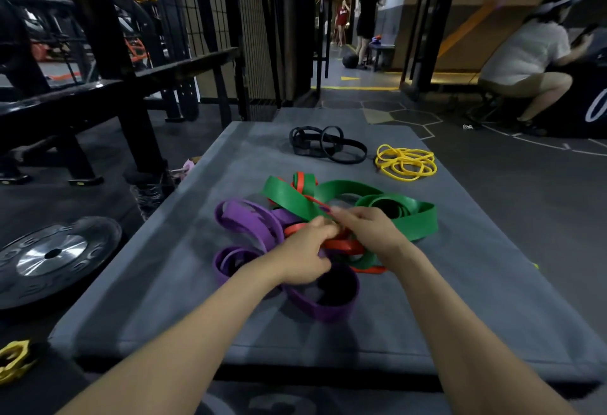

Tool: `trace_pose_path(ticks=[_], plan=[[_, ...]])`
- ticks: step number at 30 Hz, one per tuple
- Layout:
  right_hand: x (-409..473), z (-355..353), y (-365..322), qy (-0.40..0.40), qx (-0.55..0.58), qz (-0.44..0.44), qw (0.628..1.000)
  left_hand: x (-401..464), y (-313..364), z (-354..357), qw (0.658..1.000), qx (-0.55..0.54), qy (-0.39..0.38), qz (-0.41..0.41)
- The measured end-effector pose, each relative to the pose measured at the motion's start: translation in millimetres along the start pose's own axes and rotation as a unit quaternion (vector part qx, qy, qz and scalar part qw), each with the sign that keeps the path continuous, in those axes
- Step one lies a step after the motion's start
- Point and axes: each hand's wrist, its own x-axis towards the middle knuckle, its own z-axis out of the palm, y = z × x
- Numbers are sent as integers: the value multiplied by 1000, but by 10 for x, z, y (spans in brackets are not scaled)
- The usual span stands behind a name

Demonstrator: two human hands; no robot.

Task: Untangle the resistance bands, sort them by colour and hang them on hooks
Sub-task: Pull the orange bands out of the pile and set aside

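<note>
A tangle of wide bands lies in the middle of a grey mat (164, 283): green bands (414, 220), purple bands (249, 217) and thinner red-orange bands (341, 245) wound through each other. My left hand (305, 257) and my right hand (364, 227) meet over the centre of the tangle, both pinching a red-orange band where it passes under the green. At the far end of the mat a pile of black bands (325, 145) lies apart. A separate pile of thin yellow bands (405, 163) rests to its right.
A black weight plate (52, 257) lies on the floor left of the mat, with a yellow collar (13, 360) nearer me. A black steel rack (108, 63) and wire mesh stand at the left. A person crouches at the far right (525, 63); others stand in the corridor beyond.
</note>
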Motion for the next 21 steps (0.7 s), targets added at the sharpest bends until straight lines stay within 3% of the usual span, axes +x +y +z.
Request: trace_pose_path(ticks=[4,7,10,13,16,21], plan=[[135,60,86,9,-138,-1,990,-93,-24,-79,999,35,4,-11],[243,74,123,15,-204,4,979,-116,-118,-203,992,22,119,-28],[266,87,112,15,-308,-6,951,-33,-275,-332,963,16,251,-93],[269,57,72,58,-284,-35,956,144,-456,-376,962,88,190,-175],[331,-41,34,131,-168,-56,975,327,-554,-383,952,152,120,-237],[341,-251,-73,245,-40,-84,965,548,-571,-369,948,186,71,-249]])
